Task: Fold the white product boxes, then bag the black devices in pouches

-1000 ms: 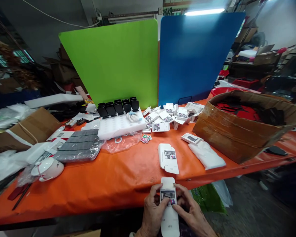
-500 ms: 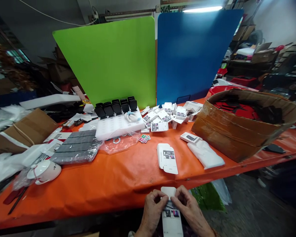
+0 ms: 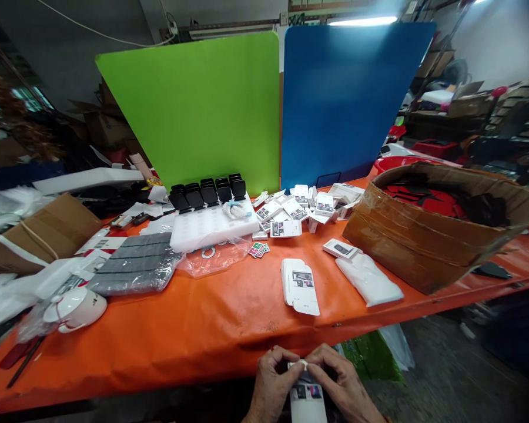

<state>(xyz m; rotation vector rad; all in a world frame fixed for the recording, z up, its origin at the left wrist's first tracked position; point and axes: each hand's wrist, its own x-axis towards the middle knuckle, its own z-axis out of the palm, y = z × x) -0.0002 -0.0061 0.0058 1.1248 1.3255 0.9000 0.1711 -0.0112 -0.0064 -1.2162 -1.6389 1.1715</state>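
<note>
Below the table's front edge I hold a white printed carton (image 3: 307,405) between both hands. My left hand (image 3: 274,379) is closed, pinching the carton's upper left side with thumb and fingers. On the upper right side my right hand (image 3: 338,379) pinches the same carton, its thumb near the left thumb. The carton's top end is mostly covered by my fingers. Ahead of my hands, a stack of flat white cartons (image 3: 300,288) lies on the orange table covering (image 3: 229,317).
White boxes (image 3: 286,214) are heaped at the back, beside a white foam tray (image 3: 211,229) bearing black pieces. A brown cardboard box (image 3: 405,247) stands right, near a white plastic packet (image 3: 370,279). At left are a grey wrapped bundle (image 3: 134,264) and a white cup (image 3: 81,308).
The flap that stood up above my fingers is now folded down and mostly covered by them. Both hands sit slightly lower in view and closer together.
</note>
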